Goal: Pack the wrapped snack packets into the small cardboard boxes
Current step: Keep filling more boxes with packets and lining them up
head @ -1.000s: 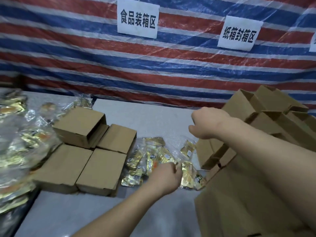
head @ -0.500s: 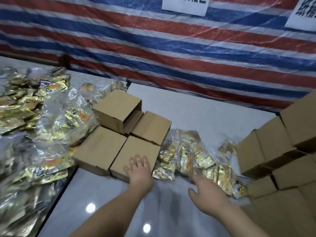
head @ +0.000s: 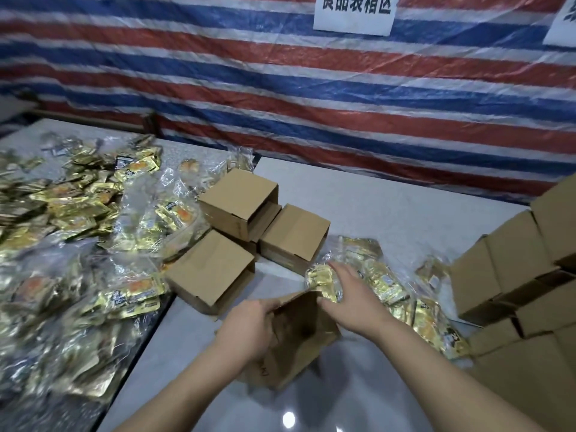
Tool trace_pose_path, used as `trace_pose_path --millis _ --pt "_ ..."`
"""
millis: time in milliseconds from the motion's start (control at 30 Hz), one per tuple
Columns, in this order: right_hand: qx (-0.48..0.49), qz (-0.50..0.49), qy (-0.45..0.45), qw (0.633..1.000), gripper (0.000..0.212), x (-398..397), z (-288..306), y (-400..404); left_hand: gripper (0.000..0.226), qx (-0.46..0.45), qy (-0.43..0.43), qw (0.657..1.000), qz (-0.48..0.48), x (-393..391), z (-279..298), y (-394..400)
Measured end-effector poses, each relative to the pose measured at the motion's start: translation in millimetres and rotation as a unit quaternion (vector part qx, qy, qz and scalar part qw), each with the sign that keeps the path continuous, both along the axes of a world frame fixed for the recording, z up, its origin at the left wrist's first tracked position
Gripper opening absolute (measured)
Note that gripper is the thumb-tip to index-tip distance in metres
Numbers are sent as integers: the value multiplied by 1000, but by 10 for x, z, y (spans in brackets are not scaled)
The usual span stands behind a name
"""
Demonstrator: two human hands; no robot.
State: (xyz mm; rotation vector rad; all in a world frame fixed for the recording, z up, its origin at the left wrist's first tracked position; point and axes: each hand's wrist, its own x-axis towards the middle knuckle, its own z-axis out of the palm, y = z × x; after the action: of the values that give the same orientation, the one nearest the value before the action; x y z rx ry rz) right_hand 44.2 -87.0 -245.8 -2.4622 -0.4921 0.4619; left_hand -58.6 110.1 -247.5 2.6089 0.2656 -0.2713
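Two bare forearms of mine reach in from below over the pale grey table [head: 389, 201]. My left hand [head: 249, 325] curls round the near side of a small brown cardboard box [head: 299, 347] standing open-topped on the table. My right hand [head: 352, 297] lies palm down at its far rim, fingers bent over a gold foil snack packet [head: 321, 275]; whether they pinch it I cannot tell. More wrapped packets [head: 389, 282] lie just beyond, blurred; the stacked boxes [head: 514, 269] on the right are cut off
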Motion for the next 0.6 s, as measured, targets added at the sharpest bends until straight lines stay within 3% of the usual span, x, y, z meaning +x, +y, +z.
trace_pose_path --millis 100,200,233,333,600 --pt "-6 47 27 999 71 -60 14 -5 35 -89 8 995 -33 -75 154 -3" --pt "-90 84 -1 992 18 -239 -107 -185 28 -125 33 990 -64 -78 91 -121" --pt "-104 78 0 991 12 -313 -162 -272 26 -133 39 988 -63 -77 21 -182" --pt "-136 35 16 990 29 -552 -384 -539 17 -113 37 990 -76 -61 -244 -358" --pt "-161 -25 73 984 22 -966 -854 -933 20 -130 65 972 -187 -75 -906 -632"
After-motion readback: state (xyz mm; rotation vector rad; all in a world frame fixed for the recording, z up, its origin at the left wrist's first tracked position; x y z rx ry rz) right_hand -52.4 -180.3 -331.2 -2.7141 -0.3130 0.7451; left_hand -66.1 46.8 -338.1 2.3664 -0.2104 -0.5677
